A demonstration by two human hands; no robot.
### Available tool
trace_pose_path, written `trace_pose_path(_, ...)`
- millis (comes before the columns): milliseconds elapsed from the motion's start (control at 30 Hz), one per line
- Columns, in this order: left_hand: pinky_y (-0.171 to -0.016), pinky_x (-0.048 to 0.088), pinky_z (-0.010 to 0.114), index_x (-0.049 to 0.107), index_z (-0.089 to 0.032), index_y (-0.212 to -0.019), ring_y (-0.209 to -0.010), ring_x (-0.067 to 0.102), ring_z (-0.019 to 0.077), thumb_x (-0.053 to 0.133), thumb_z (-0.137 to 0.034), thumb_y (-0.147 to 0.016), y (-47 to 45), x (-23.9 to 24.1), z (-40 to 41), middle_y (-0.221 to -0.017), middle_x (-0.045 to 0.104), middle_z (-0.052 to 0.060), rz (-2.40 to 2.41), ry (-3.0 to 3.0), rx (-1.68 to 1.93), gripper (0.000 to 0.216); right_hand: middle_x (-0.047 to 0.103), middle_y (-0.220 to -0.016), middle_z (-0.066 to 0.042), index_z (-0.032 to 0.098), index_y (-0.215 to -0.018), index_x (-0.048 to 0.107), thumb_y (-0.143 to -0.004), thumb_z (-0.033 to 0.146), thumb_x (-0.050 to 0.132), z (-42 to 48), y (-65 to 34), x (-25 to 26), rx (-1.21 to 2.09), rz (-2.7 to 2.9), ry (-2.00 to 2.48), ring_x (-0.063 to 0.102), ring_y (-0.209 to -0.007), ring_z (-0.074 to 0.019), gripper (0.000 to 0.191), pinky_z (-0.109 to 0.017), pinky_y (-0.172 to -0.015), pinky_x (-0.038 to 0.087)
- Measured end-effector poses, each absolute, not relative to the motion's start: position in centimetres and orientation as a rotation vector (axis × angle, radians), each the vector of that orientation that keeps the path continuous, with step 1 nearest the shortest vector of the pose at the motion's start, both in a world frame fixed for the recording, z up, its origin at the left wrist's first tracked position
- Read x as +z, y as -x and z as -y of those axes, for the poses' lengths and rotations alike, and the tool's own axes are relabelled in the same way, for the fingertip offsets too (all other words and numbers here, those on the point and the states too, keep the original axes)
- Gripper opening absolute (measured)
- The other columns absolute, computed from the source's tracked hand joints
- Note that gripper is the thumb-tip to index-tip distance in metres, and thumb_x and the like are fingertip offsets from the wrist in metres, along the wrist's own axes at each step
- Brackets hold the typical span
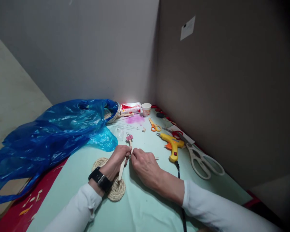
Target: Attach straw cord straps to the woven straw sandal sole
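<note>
My left hand (119, 156), a black watch on its wrist, is closed in a pinch on a pale flat straw strip (122, 169). The strip's free end points down toward me. At its upper end, just beyond my fingers, sits a pink binder clip (129, 138). My right hand (145, 164) is closed beside the left, fingertips against the strip; what lies inside its fingers is hidden. A thin pale tip (157, 158) shows past its far side. Under my left wrist lie coiled straw rounds, one farther (99, 162) and one nearer (117, 190), partly covered.
A blue plastic bag (62, 122) spreads over the left. At the back are a red-and-white packet (130, 108) and a paper cup (146, 109). To the right lie orange scissors (155, 126), a corded yellow glue gun (174, 145) and large white-handled scissors (203, 161). Walls enclose the back and right.
</note>
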State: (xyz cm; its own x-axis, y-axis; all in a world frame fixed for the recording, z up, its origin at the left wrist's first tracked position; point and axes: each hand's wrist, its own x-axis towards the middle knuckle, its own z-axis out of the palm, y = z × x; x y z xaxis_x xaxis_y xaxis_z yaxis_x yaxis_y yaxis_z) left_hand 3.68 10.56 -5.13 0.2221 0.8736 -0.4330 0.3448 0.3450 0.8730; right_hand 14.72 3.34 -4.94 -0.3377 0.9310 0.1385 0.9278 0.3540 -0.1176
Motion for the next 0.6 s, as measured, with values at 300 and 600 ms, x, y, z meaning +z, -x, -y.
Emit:
trace_pose_path(300, -0.084, 0.055, 0.045, 0.058, -0.017, -0.122, -0.102, 0.063, 0.0238, 0.06, -0.033, -0.091, -3.5, -4.5, -9.9, -0.123, 0.061, 0.01, -1.334, -1.245, 0.528, 0.035, 0.066, -0.102, -0.011, 0.015, -0.101, 0.068, -0.098, 0.03, 0.046, -4.1, -16.8, -3.2, 0.185, 2.348, 1.645, 0.06, -0.097, -0.0228, 0.027, -0.038, -0.085, 0.048)
trace_pose_path(600, -0.084, 0.055, 0.045, 0.057, -0.017, -0.122, -0.101, 0.063, 0.0235, 0.06, -0.033, -0.091, -3.2, -4.5, -10.0, -0.122, 0.061, 0.01, -1.357, -1.346, 0.462, 0.035, 0.063, -0.116, -0.008, 0.016, -0.118, 0.059, -0.094, 0.033, 0.058, -9.5, -17.5, -3.2, 0.746, 2.155, 1.774, 0.064, -0.095, -0.0204, 0.03, -0.04, -0.08, 0.056)
